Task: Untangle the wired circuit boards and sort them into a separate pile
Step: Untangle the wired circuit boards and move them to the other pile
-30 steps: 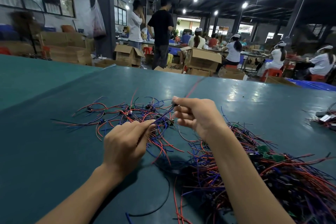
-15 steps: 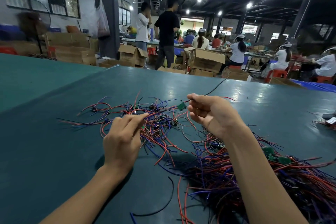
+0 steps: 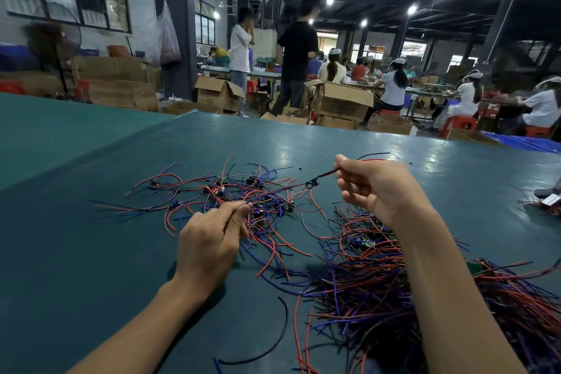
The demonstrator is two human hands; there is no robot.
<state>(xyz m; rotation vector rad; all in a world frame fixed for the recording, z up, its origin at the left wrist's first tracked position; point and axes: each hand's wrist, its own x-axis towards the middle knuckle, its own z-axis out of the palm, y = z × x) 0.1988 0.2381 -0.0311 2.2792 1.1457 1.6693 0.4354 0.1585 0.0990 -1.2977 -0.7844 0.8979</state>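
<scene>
Red, blue and black strands make up both lots on the green table (image 3: 91,252). The loose pile (image 3: 224,191) is spread ahead of your left hand, and the dense heap (image 3: 379,288) lies near you on the right, under your right forearm.

Your hands are apart. Your right hand (image 3: 375,188) is raised over the table, fingers curled, pinching the wires (image 3: 326,174) of one board (image 3: 309,184). Their free ends poke out past the hand on its far side. The board hangs at the low end of those wires, just left of your right fingertips. It looks clear of the heap and sits over the pile's right edge. So the long axis runs almost left to right, with the board end lower and toward the pile and the held end higher.

Your left hand (image 3: 209,240) sits low at the pile's near edge, thumb against forefinger. I cannot tell whether a strand lies between them.

The board is between your hands, nearer the right, which alone carries it. As I judge it, this piece is free, and what remains is a short carry left and down onto the pile. Lay it board end first, since the dangling board could hook a loop already lying there.
</scene>
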